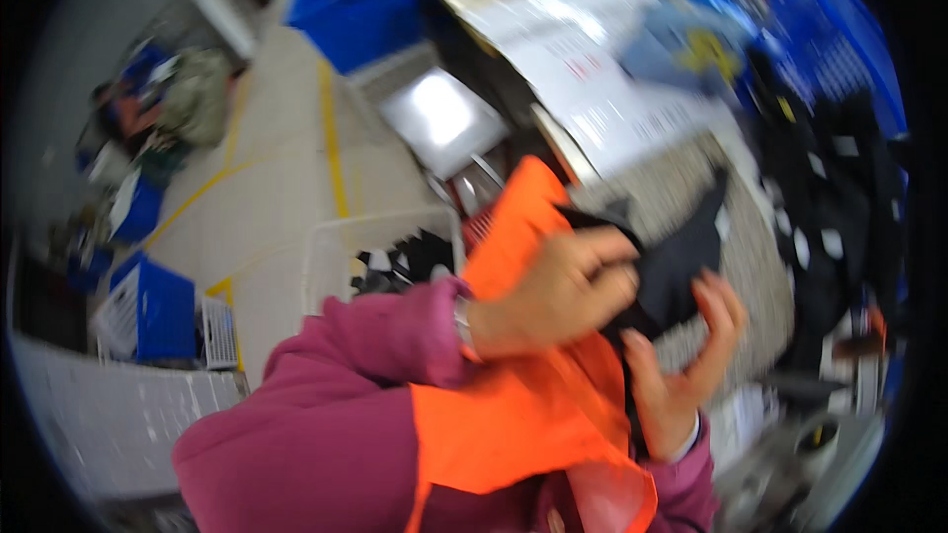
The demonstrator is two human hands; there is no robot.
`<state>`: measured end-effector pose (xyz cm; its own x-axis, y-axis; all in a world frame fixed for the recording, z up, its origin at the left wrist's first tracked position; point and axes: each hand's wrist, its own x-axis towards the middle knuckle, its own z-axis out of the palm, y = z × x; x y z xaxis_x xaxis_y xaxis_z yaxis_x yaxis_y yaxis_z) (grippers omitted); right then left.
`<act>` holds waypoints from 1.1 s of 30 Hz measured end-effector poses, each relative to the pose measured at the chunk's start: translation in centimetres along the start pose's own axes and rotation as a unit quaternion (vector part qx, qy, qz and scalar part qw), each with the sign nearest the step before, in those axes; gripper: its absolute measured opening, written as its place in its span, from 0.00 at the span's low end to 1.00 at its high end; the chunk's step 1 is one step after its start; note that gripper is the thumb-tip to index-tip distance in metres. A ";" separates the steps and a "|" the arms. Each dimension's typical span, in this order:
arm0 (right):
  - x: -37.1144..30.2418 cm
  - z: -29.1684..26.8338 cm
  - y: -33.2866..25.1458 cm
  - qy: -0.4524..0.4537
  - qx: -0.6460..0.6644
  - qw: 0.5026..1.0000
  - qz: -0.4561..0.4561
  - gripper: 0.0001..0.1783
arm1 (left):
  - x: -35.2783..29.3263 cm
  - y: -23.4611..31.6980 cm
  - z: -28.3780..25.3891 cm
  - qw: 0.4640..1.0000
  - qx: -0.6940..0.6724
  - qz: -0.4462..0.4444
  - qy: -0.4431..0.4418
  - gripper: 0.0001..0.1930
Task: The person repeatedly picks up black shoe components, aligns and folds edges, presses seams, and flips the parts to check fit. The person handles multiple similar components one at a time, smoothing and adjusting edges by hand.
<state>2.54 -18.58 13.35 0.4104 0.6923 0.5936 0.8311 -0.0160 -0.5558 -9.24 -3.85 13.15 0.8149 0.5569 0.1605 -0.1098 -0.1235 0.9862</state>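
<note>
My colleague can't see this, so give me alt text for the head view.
A person's left hand and spread right hand, in purple sleeves, are close to a dark fabric piece, bright orange material beneath the left. A translucent plastic bin of dark scraps and blue plastic crates stand left.

Two hands show: one left hand [558,296] and one right hand [686,370]. One orange garment [513,424] lies under the left hand, and at least one dark cloth piece [676,271] between both. One translucent bin [331,266] stands left of the left hand; at least three blue containers [341,25] surround them, well apart.
</note>
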 end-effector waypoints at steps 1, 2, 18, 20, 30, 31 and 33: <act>-0.1 -0.1 0.1 -0.003 -0.024 1.000 -0.016 0.39 | 0.1 0.0 -0.1 1.000 0.023 0.008 0.002 0.06; -0.3 -0.2 0.3 0.000 -0.036 0.999 -0.021 0.40 | 0.3 -0.1 0.1 1.000 0.006 0.020 -0.002 0.05; -3.0 -4.8 4.3 0.150 0.463 0.751 0.446 0.14 | 0.2 0.0 -0.9 0.981 0.100 0.090 -0.137 0.02; -4.7 -4.2 4.6 0.107 0.430 0.771 0.458 0.19 | -0.1 -0.5 -0.4 0.971 0.129 0.126 -0.157 0.04; -1.1 -7.9 -1.0 -0.098 -0.125 0.986 -0.052 0.20 | -0.9 -0.2 1.9 0.943 0.220 0.174 -0.178 0.07; -0.5 -7.2 -1.1 -0.171 -0.138 0.974 -0.056 0.20 | -0.9 -0.2 2.0 0.941 0.224 0.182 -0.174 0.07; 0.4 -6.0 -1.0 -0.210 -0.116 0.970 -0.036 0.19 | -1.1 -0.3 1.9 0.938 0.235 0.195 -0.166 0.08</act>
<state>4.12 -22.61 17.63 0.1996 0.9297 0.3097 0.9339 -0.0848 -0.3474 -9.01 -6.02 12.60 0.9055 0.1178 0.4077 -0.2367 -0.6572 0.7156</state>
